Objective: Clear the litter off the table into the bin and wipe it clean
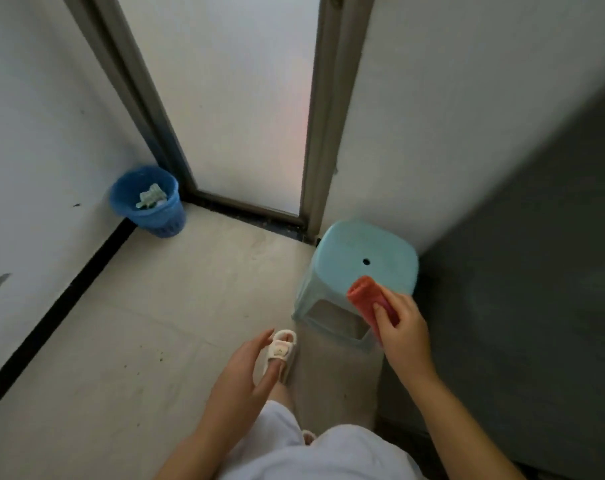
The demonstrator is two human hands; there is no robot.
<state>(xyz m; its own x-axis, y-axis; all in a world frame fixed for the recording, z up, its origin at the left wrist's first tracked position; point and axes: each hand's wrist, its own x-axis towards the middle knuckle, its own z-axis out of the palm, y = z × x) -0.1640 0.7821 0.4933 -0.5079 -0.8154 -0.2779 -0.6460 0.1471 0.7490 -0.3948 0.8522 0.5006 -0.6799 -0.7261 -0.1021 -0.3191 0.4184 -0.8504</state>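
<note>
A light blue plastic stool (356,251) stands by the wall at the right, its flat top bare with a small hole in the middle. My right hand (403,329) grips a folded red-orange cloth (365,295) at the stool's near edge. My left hand (242,368) hangs over the floor with fingers apart and nothing in it. A blue mesh bin (148,202) sits in the far left corner with crumpled pale paper litter (151,195) inside it.
A frosted glass door in a grey frame (245,116) fills the far wall between bin and stool. A dark panel (536,271) runs along the right. My foot in a white slipper (282,348) rests on the pale tiled floor (138,323).
</note>
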